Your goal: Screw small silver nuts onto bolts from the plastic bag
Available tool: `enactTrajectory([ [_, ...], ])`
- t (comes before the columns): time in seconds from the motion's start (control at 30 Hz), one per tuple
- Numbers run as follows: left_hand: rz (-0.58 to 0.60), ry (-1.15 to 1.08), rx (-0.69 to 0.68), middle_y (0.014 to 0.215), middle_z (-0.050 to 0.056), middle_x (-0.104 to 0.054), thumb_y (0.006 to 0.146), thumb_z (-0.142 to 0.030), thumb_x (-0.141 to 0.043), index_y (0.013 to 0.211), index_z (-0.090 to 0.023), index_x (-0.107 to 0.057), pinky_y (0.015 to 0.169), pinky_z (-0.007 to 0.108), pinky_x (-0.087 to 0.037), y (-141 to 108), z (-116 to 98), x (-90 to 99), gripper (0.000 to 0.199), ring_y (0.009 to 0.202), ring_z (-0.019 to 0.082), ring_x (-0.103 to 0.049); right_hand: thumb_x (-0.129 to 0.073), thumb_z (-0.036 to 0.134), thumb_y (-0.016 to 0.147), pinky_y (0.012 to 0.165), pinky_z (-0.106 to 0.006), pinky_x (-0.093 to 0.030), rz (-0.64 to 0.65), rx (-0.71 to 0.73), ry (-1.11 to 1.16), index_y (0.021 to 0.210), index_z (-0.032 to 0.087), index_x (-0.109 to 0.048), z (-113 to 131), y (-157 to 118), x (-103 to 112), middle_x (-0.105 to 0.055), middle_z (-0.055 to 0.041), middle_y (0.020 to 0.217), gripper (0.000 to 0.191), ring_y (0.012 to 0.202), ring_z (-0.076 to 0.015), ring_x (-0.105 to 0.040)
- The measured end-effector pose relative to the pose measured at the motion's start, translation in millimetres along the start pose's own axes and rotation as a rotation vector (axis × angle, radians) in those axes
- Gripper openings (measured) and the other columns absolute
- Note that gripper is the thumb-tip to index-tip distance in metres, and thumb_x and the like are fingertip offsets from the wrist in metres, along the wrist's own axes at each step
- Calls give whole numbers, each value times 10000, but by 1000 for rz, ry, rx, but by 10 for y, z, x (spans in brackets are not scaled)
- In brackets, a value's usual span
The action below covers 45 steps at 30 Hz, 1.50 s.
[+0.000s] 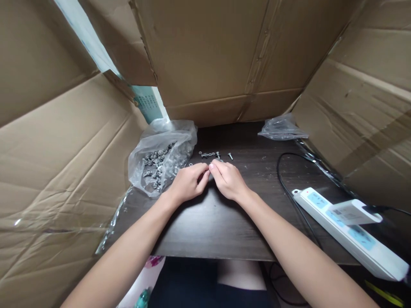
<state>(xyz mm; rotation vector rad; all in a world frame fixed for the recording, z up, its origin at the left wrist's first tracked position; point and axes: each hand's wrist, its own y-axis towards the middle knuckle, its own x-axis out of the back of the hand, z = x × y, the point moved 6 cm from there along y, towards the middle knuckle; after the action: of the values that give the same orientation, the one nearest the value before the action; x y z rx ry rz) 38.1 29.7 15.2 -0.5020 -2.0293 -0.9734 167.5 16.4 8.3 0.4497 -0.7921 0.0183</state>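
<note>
Bare forearms come in from the lower corners, above dark clothing on the person's lap and a green object too cropped to identify. Off to the right, a white power strip lies slantwise on the dark tabletop, with a white adapter plugged into it and a black cable curving around its far end.

Farther in, the left hand and the right hand meet at their fingertips near the middle of the table. On each, the fingers curl inward and the thumb lies close against them; I cannot tell whether something is pinched there (the tips hide whatever may be between them).

Left of the left hand, and close to it, a clear plastic bag gapes open, showing many small metal fasteners. Just beyond the fingertips, loose bolts and small metal rings lie in an uneven row, one bolt a little apart on the right.

Toward the back right sits a second clear bag, crumpled. Cardboard panels rise behind and on both sides, and a teal printed sheet shows through a gap at the left.
</note>
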Motion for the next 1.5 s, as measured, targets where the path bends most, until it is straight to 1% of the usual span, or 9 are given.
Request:
enactTrajectory([
  [0.1, 9, -3, 9, 773, 32, -630, 1012, -257, -427, 847, -194, -559, 639, 285, -401, -4, 11, -10, 221, 690, 165, -578, -357, 311, 1022, 667, -305, -339, 8, 14, 47, 791, 238, -425, 17, -3, 8, -585, -22, 750, 251, 690, -190, -530],
  [0.33, 16, -27, -3, 759, 26, -615, 1012, -255, -433, 832, -191, -545, 637, 281, -394, -14, 5, -23, 221, 685, 161, -565, -345, 359, 1037, 632, -309, -305, 23, -16, 53, 722, 237, -354, -24, -1, -25, -524, -7, 672, 338, 611, -170, -473],
  [0.53, 30, -39, 16, 804, 35, -638, 1013, -241, -436, 869, -191, -564, 670, 288, -429, -17, 4, -44, 199, 727, 171, -588, -356, 355, 1038, 643, -296, -341, 2, -26, 122, 785, 237, -412, -22, -20, -1, -566, -6, 734, 284, 652, -172, -502],
  [0.77, 47, -66, 34, 831, 39, -642, 1021, -261, -433, 921, -193, -566, 654, 288, -445, -16, -2, -51, 180, 715, 171, -589, -366, 404, 1036, 596, -297, -305, -46, -27, 146, 704, 237, -354, -30, 6, -9, -508, 3, 636, 372, 579, -154, -445],
  [0.93, 101, -75, 30, 948, 62, -698, 1022, -242, -421, 1000, -194, -597, 750, 309, -486, -14, -9, -74, 183, 852, 206, -653, -317, 453, 1048, 613, -302, -305, 16, -97, 106, 678, 229, -420, -74, -14, -21, -522, -13, 622, 444, 596, -173, -487],
  [1.03, 95, -53, 59, 900, 52, -688, 1036, -268, -412, 946, -195, -590, 722, 308, -473, -11, 7, -63, 212, 811, 203, -640, -322, 416, 1046, 622, -300, -302, 17, -81, 49, 709, 229, -421, -57, -29, 5, -564, -21, 668, 398, 621, -180, -512],
  [1.13, 89, -61, 72, 852, 41, -672, 1043, -278, -410, 899, -195, -576, 696, 302, -460, -12, 12, -55, 234, 763, 191, -621, -347, 386, 1034, 610, -299, -287, 16, -54, 7, 717, 232, -401, -37, -27, 11, -569, -19, 672, 357, 598, -175, -495],
  [1.37, 77, -65, 25, 974, 69, -715, 1002, -224, -445, 1019, -184, -609, 765, 309, -482, -13, -1, -70, 170, 862, 211, -654, -307, 468, 1039, 626, -308, -289, 28, -101, 9, 678, 228, -453, -69, -18, -21, -580, -36, 635, 457, 606, -193, -531],
  [1.5, 87, -29, 58, 855, 48, -681, 999, -236, -449, 918, -186, -587, 690, 284, -448, -8, 25, -72, 168, 755, 186, -619, -319, 410, 1033, 625, -301, -277, 18, -91, -58, 738, 228, -454, -28, -27, 25, -623, -45, 726, 372, 657, -198, -548],
])
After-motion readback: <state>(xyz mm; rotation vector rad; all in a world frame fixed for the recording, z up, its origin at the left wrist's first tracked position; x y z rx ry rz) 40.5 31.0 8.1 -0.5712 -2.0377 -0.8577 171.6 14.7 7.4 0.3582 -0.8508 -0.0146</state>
